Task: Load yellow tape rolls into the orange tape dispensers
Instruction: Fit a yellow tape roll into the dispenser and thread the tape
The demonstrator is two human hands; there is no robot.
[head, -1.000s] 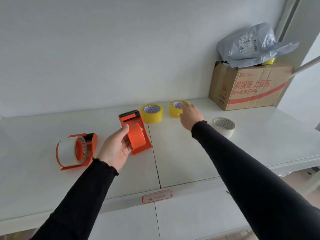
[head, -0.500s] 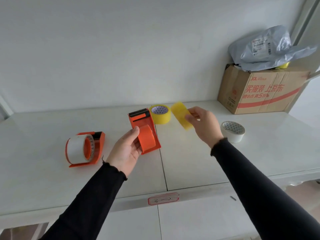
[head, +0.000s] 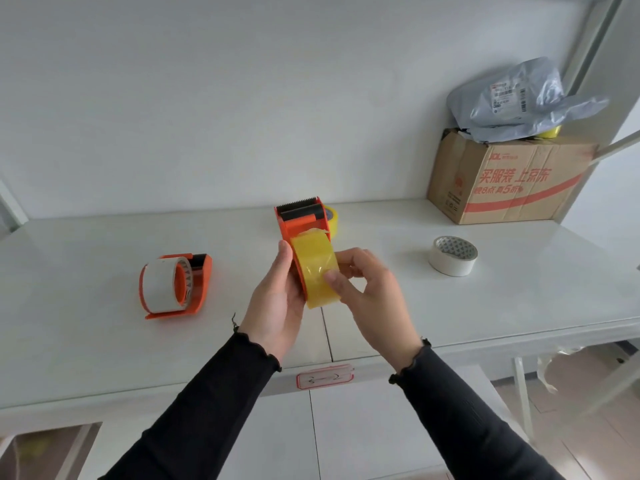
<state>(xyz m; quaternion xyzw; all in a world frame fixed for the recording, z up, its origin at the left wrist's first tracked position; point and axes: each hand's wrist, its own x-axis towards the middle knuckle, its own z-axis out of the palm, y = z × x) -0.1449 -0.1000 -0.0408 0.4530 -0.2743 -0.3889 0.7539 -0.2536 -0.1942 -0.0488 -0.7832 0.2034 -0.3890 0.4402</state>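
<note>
While the left hand (head: 277, 299) grips an orange tape dispenser (head: 300, 220) from its left side, fingers closed around its body, the right hand (head: 367, 289) pinches a yellow tape roll (head: 315, 261) with thumb on its outer face, pressing it against the dispenser's hub above the white desk (head: 485, 299). A second yellow roll (head: 331, 216) sits on the desk just behind the dispenser, mostly hidden. A second orange dispenser (head: 197, 285), carrying a white roll, lies on its side at left. At right rests a loose white tape roll (head: 453, 256); beyond it a cardboard box (head: 509, 181) bears a grey plastic parcel (head: 519, 98).
</note>
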